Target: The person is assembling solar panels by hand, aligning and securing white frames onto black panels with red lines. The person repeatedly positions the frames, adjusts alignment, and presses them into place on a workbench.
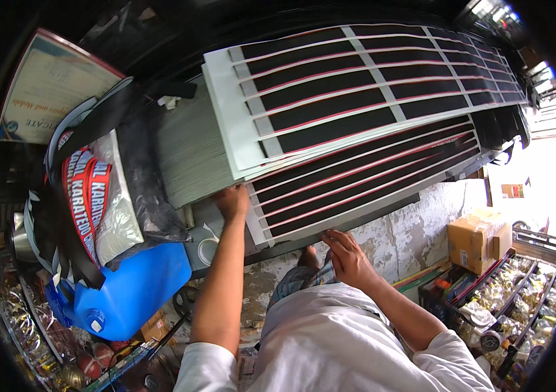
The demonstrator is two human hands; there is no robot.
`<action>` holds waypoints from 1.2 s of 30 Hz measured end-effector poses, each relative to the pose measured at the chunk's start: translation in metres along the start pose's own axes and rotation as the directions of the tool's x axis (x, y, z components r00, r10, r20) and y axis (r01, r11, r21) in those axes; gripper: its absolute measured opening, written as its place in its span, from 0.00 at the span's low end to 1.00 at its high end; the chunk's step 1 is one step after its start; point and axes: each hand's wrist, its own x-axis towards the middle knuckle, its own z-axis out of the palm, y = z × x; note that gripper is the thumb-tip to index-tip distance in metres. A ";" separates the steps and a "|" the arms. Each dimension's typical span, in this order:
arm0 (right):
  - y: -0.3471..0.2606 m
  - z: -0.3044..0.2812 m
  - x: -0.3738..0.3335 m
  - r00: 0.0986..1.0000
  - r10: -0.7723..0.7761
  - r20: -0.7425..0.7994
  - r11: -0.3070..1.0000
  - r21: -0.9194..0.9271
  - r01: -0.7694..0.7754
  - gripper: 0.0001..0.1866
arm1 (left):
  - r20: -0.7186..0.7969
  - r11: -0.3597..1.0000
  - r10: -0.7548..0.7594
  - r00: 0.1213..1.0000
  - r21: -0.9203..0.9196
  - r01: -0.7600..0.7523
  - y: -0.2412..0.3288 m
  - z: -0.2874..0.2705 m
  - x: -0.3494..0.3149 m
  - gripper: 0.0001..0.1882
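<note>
Grey-topped bench [190,153] is running left to right across the view. Upper stack of black panels with white-and-red strips [330,81] is lying on its far side, white backing showing at the left end. Lower striped panel [363,181], the one being worked, is lying on the near side along the bench edge, its far edge apparently sitting under the stack. Blue jug [131,294] is standing below, front left.

Left hand [232,201] is touching around the lower panel's left end, by the stack's corner; fingertips are partly hidden, can't tell if they're pinching. Right hand [348,258] is hanging by the near edge, fingers curled; can't tell if it's gripping anything. White roll [208,243] is lying left of the panel.

Step looks like squaring the lower panel. My take: left should be pinning the end flat, right should be guiding the near edge lightly, strips running parallel. Don't be dragging the stack along.
</note>
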 end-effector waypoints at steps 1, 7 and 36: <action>0.002 0.000 -0.004 1.000 0.011 -0.009 1.000 -0.006 -0.011 0.29 | 0.032 0.995 -0.021 0.999 -0.098 0.024 -0.004 -0.002 0.005 0.34; 0.013 0.004 -0.013 0.997 0.059 -0.050 0.998 0.006 -0.059 0.29 | 0.015 0.985 0.019 1.000 -0.171 -0.016 -0.013 -0.002 0.025 0.35; 0.060 0.025 -0.044 0.973 0.212 -0.092 0.976 0.058 -0.208 0.29 | 0.406 0.986 0.081 0.910 0.098 -0.132 0.013 -0.022 0.031 0.25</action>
